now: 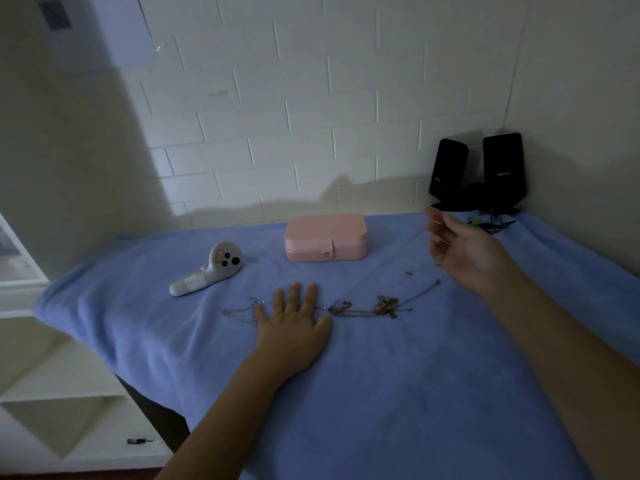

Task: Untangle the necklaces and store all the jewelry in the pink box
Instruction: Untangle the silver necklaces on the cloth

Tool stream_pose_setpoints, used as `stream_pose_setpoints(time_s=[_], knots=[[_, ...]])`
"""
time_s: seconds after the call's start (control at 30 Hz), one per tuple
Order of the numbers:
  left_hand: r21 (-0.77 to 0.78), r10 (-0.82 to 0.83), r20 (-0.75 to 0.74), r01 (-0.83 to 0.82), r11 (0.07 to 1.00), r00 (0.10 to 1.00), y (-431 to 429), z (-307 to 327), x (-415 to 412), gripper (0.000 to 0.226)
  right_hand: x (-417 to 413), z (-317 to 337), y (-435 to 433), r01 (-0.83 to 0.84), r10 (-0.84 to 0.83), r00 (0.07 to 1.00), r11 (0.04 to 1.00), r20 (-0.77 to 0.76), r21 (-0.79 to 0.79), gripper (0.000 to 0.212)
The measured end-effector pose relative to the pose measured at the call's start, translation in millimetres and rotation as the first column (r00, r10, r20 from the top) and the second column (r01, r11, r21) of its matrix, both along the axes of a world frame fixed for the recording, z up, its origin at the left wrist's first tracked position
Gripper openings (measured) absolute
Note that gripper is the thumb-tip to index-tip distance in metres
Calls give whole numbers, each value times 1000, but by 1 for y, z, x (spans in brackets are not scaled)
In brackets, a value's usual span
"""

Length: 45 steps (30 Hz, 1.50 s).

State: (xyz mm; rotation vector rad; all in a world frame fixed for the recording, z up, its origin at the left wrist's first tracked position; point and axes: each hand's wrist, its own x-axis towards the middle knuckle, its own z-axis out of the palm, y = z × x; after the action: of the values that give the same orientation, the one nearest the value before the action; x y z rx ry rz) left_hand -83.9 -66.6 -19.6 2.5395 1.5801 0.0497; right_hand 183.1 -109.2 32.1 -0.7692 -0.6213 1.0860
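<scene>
Leftmost, a white controller (207,269) lies on the blue cloth (381,393) over the desk. Next, the left hand (294,318) rests flat, fingers spread, on tangled necklaces (360,308). Behind sits the shut pink box (325,237). Rightward, the right hand (460,249) hovers open, empty, before black speakers (478,171).

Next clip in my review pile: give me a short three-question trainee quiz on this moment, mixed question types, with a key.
1. True or false: the pink box has its lid shut and its snap tab fastened.
2. Multiple choice: the left hand is
A. lifting the box
B. lying flat, palm down, on the silver chain
C. holding the white handheld controller
3. Fill in: the right hand is raised above the blue towel with its fingers ____ and nothing visibly in it.

Key: 1 true; 2 B; 3 open. The tangled gold clump lies untouched between the hands.
</scene>
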Motion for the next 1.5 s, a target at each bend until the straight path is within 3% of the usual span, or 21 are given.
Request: stream_pose_setpoints(time_s=[0.1,0.3,0.5,0.57,0.63,0.67,0.7,0.77,0.8,0.83,0.87,0.93,0.97,1.0,1.1,1.2,1.27,1.33,1.37,1.43,1.5], knots=[[1,1,-1,-1,1000,1000,0,0,0,61,0,4,-2,126,-126,989,992,81,6,27],[8,5,-3,-5,1000,1000,-1,0,-1,61,4,4,-6,378,-396,905,916,153,133,23],[14,8,-5,-8,1000,1000,-1,0,0,61,5,6,-11,678,-665,685,731,298,73,26],[15,6,-6,-6,1000,1000,-1,0,0,61,6,5,-11,697,-638,612,714,468,62,27],[16,5,-7,-5,1000,1000,-1,0,0,61,3,3,-9,635,-436,552,772,711,-19,31],[18,4,-8,-4,1000,1000,-1,0,0,61,1,-1,-7,613,-261,468,784,844,-97,37],[19,4,-8,-4,1000,1000,-1,-1,0,61,-2,-7,-4,625,-40,311,762,950,-173,45],[19,3,-9,-3,1000,1000,-1,-1,-1,61,-15,-15,-1,729,337,-103,666,936,-160,48],[19,2,-10,-2,1000,1000,-1,-1,-1,61,-23,-17,1,732,366,-244,677,898,-77,43],[18,0,-11,0,1000,1000,-1,-1,-1,61,-30,-17,3,680,291,-316,733,903,1,36],[17,0,-12,1,1000,1000,-1,-1,-1,61,-38,-16,6,576,157,-316,816,936,57,28],[13,-2,-11,2,1000,1000,-1,-1,-1,61,-52,-16,10,275,-29,-131,959,991,65,23],[14,-2,-11,2,1000,1000,-1,-1,-1,61,-59,-16,10,132,23,-83,991,996,-12,27],[15,-3,-11,3,1000,1000,0,-1,-1,61,-64,-17,11,31,111,-102,994,989,-108,29],[20,-4,-10,5,1000,1000,0,-1,0,61,-70,-23,10,-22,210,-211,975,955,-220,20],[19,-6,0,6,1000,1000,0,-1,-1,61,-70,-25,11,8,159,-143,987,977,-159,6],[20,-7,13,7,1000,1000,-1,-2,-2,61,-72,-21,9,-8,173,108,985,979,-173,11],[22,-1,40,0,1000,999,-1,-3,-2,60,-74,-9,4,-114,240,444,971,863,-212,19],[18,6,62,-8,1000,998,-2,-3,-2,59,-75,-2,1,-182,291,564,957,773,-228,21],[-1,16,107,-16,1000,994,-3,-1,-2,55,-75,9,-4,-302,384,672,923,634,-239,21],[-23,9,128,-6,1000,992,-3,1,-4,52,-78,13,-7,-387,446,681,893,581,-232,20]])
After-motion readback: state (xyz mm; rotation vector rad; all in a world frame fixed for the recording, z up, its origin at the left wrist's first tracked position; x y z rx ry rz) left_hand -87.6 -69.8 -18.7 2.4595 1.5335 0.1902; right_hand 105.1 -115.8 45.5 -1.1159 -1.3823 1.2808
